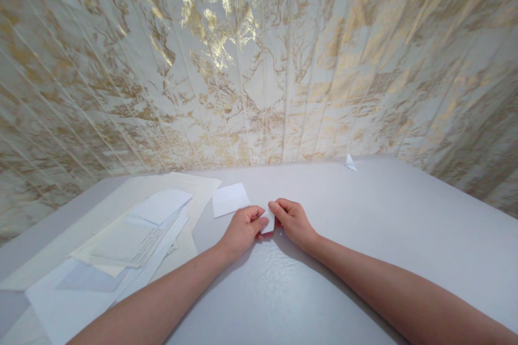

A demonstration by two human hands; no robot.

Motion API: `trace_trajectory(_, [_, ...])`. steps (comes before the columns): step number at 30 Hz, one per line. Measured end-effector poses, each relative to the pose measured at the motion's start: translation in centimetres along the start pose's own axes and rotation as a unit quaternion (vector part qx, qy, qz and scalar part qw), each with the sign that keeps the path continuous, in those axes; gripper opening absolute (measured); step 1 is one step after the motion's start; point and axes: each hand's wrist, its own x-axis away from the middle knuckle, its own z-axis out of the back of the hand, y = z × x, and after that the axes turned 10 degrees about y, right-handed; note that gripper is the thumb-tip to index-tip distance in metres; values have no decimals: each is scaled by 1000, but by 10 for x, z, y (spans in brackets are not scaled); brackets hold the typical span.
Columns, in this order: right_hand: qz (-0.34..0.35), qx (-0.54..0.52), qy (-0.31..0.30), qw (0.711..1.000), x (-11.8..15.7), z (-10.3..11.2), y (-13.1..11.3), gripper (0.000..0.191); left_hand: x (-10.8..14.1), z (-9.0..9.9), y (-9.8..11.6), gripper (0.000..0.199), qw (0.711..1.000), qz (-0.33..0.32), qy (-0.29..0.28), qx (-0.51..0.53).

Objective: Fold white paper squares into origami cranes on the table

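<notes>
A small piece of white folded paper (267, 222) is held between my two hands above the middle of the table. My left hand (245, 226) pinches its left side, thumb on top. At its upper right edge, the thumb and fingers of my right hand (292, 220) are closed on it. The fingers beneath the paper are partly hidden. Just behind my left hand lies a flat white square of paper (230, 199).
Loose sheets and folded papers (125, 242) overlap on the left of the pale table (384, 237). A small folded white paper shape (350, 163) stands near the far edge, right of centre. Behind the table hangs a gold-patterned white curtain (263, 75).
</notes>
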Motion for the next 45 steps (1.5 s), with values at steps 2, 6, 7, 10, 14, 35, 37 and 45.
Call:
trace_trajectory(2, [-11, -34, -2, 999, -1, 0, 0, 50, 0, 0, -1, 16, 1000, 0, 17, 25])
trace_trajectory(6, [-36, -86, -37, 995, 0, -1, 1, 39, 2, -1, 1, 21, 995, 14, 61, 72])
trace_trajectory(7, [-43, -91, -43, 994, 0, -1, 2, 37, 3, -1, 2, 23, 995, 13, 64, 80])
trace_trajectory(10, [-45, -100, -20, 994, -1, -1, 4, 30, 5, 0, 5, 31, 992, 7, 61, 107])
trace_trajectory(14, [-41, -99, 21, 994, -3, 0, 7, 25, 5, 2, 7, 31, 988, -7, 70, 137])
trace_trajectory(35, [19, -87, -26, 996, 2, 2, 3, 28, 1, 5, -1, 3, 986, -104, 124, 48])
trace_trajectory(37, [23, -90, -26, 995, 2, 2, 3, 29, 0, 8, 1, 2, 983, -124, 138, 15])
trace_trajectory(45, [42, -69, -22, 996, 1, 5, 2, 27, -8, 25, 0, 15, 943, -275, 132, -131])
